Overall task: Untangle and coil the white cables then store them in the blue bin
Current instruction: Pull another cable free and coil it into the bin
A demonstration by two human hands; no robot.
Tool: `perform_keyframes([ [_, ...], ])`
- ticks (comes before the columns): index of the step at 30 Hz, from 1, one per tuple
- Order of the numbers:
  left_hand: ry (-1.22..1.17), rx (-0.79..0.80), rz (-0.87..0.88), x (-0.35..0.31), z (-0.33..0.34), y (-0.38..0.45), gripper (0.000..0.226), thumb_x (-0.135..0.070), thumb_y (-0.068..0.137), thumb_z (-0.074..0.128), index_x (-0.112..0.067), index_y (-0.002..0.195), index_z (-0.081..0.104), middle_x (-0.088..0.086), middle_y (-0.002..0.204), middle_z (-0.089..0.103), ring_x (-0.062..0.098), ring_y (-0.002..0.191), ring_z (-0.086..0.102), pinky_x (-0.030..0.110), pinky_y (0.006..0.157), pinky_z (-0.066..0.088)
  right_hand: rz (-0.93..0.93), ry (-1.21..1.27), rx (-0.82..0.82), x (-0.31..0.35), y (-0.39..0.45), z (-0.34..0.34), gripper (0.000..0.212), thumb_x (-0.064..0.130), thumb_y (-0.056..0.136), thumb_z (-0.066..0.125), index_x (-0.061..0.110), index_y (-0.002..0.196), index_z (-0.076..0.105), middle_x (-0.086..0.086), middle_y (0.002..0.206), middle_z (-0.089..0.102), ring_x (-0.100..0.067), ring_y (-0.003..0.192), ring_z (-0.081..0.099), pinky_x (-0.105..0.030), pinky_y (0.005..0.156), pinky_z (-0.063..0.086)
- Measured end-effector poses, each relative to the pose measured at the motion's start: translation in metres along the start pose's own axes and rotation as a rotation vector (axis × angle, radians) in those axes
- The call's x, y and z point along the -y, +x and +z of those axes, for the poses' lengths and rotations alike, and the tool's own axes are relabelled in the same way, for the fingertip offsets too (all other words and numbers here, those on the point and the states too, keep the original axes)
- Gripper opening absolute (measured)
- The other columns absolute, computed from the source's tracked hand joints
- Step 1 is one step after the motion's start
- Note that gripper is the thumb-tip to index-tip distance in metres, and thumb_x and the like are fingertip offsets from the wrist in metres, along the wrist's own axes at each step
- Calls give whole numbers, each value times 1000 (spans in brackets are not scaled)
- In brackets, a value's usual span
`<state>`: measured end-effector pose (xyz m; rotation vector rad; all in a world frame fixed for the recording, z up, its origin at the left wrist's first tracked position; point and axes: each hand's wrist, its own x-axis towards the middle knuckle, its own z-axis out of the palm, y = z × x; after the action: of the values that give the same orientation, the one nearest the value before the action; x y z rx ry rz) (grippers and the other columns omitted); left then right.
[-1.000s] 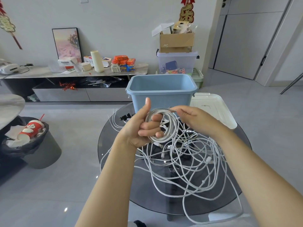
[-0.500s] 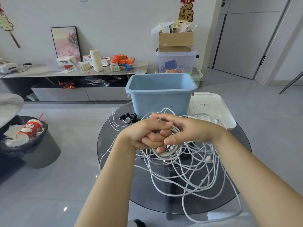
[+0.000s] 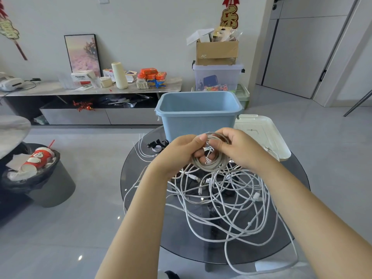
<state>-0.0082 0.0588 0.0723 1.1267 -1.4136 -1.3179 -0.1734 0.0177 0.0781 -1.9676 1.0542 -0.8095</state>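
Note:
A small coil of white cable (image 3: 211, 165) hangs between both hands above the round glass table (image 3: 141, 198). My left hand (image 3: 179, 152) grips the coil's left side with the thumb over the top strands. My right hand (image 3: 237, 148) grips its right side, fingers curled through the loop. Below them a big tangle of white cables (image 3: 227, 202) lies spread over the table, some loops hanging past the front edge. The blue bin (image 3: 198, 115) stands open at the far side of the table, right behind my hands.
A white lid (image 3: 261, 133) lies to the right of the bin. Black clips (image 3: 158, 146) and thin white ties (image 3: 143, 153) lie at the table's far left. A full dark trash can (image 3: 40, 174) stands on the floor at left.
My hands parted a little and lifted the coil, now held on either side. One second ago the right hand was still feeding a strand onto the coil in my left hand.

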Motion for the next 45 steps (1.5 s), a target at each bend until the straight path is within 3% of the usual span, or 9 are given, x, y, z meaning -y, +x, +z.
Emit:
perform_keyframes([
  [5, 466, -421, 145, 1, 22, 10, 34, -36, 101, 37, -14, 76, 47, -6, 63, 51, 15, 63, 51, 32, 65, 42, -23, 29, -288, 2, 2, 21, 17, 30, 97, 48, 18, 101, 59, 4, 59, 55, -4, 48, 51, -17, 51, 40],
  [8, 404, -587, 165, 5, 37, 10, 29, -35, 102, 34, -15, 88, 49, -9, 68, 53, 7, 63, 50, 23, 60, 40, 88, 393, -344, 2, 5, 37, 20, 30, 99, 45, 20, 97, 63, 7, 67, 57, -1, 54, 57, -22, 61, 46],
  [12, 146, -726, 176, 9, 46, 13, 33, -34, 103, 31, -14, 80, 46, -7, 65, 44, 8, 58, 41, 19, 54, 34, 171, 356, -353, 6, 8, 43, 35, 41, 98, 40, 14, 97, 62, 6, 67, 57, -10, 63, 57, -26, 65, 44],
  [17, 13, -599, 98, 13, 49, 12, 36, -37, 103, 28, -17, 78, 47, -8, 64, 44, 7, 55, 38, 18, 55, 35, -16, -70, -465, 2, 9, 35, 31, 35, 99, 40, 10, 97, 58, -3, 83, 62, -19, 77, 54, -30, 68, 36],
  [23, 90, -333, 0, 16, 13, 6, 21, -28, 101, 41, -23, 100, 61, 0, 94, 69, 17, 92, 64, 45, 97, 49, -47, -348, -189, -12, 18, 20, 32, 36, 99, 41, 8, 97, 57, 1, 73, 56, -24, 75, 53, -33, 62, 32],
  [26, 327, -285, 34, 15, 3, 6, 29, -31, 96, 45, -22, 78, 67, -3, 74, 69, 22, 78, 59, 52, 90, 49, -44, -358, -119, -13, 20, 24, 32, 37, 99, 39, 11, 96, 57, 2, 72, 55, -24, 75, 53, -33, 63, 35],
  [30, 477, -267, 7, 18, -1, 9, 34, -25, 100, 43, -3, 95, 67, 9, 77, 68, 27, 75, 61, 48, 85, 52, -42, -344, -90, -15, 20, 28, 30, 37, 100, 35, 13, 95, 52, 6, 69, 51, -20, 73, 49, -33, 58, 26],
  [37, 177, -383, -140, 26, -3, 9, 31, -28, 103, 34, -14, 81, 51, -5, 64, 50, 17, 70, 51, 35, 76, 38, -116, -195, -161, -11, 22, 54, 23, 30, 101, 32, 10, 106, 43, 4, 69, 46, -10, 61, 46, -22, 50, 28],
  [45, 505, -539, -130, 37, -41, -6, 23, -23, 101, 36, -11, 90, 50, -1, 68, 52, 14, 61, 48, 28, 57, 36, 20, -40, 110, -6, 47, 84, 32, 36, 101, 34, 18, 106, 60, 7, 85, 64, -14, 83, 59, -32, 78, 43],
])
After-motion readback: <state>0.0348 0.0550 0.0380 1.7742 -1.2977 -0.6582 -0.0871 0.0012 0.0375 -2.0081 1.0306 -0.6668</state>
